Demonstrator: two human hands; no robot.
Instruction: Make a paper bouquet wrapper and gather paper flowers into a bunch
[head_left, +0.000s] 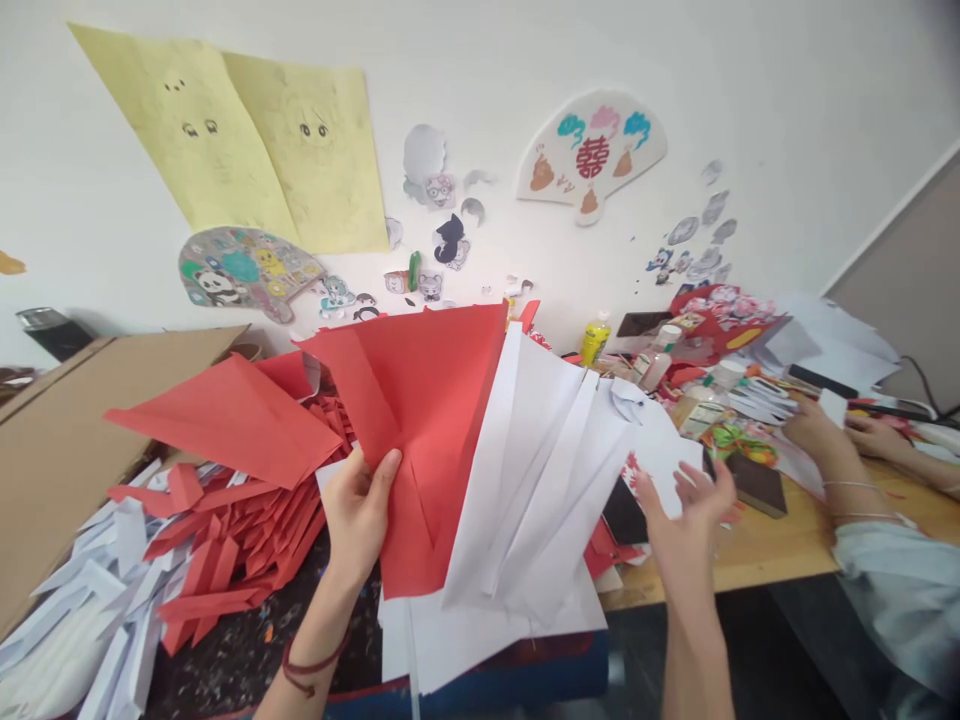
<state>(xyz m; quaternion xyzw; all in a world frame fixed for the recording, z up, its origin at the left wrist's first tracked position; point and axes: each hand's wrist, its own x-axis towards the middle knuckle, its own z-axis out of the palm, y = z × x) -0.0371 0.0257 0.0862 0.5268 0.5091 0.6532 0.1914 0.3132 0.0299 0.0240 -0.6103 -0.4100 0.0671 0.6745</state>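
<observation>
My left hand [361,508] is closed on a large sheet of red paper [457,400], its thumb pressed over the left part. The sheet is creased and stands tilted up. Against its right side lean folded white sheets [536,470], some with long lengthwise creases. My right hand [691,505] hovers to the right of these white sheets with its fingers apart and nothing in it. Flat white paper [495,640] lies beneath the raised sheets. Left of my left hand, another folded red sheet [240,420] rests on a heap of folded red strips [232,530].
Folded white strips [112,570] lie at the lower left, near a cardboard box [82,400]. Along the right stand a yellow bottle [595,340] and a clear bottle [658,360]. Another person's hands [817,440] work over the wooden table [757,550]. Decorated fans [559,170] hang on the wall.
</observation>
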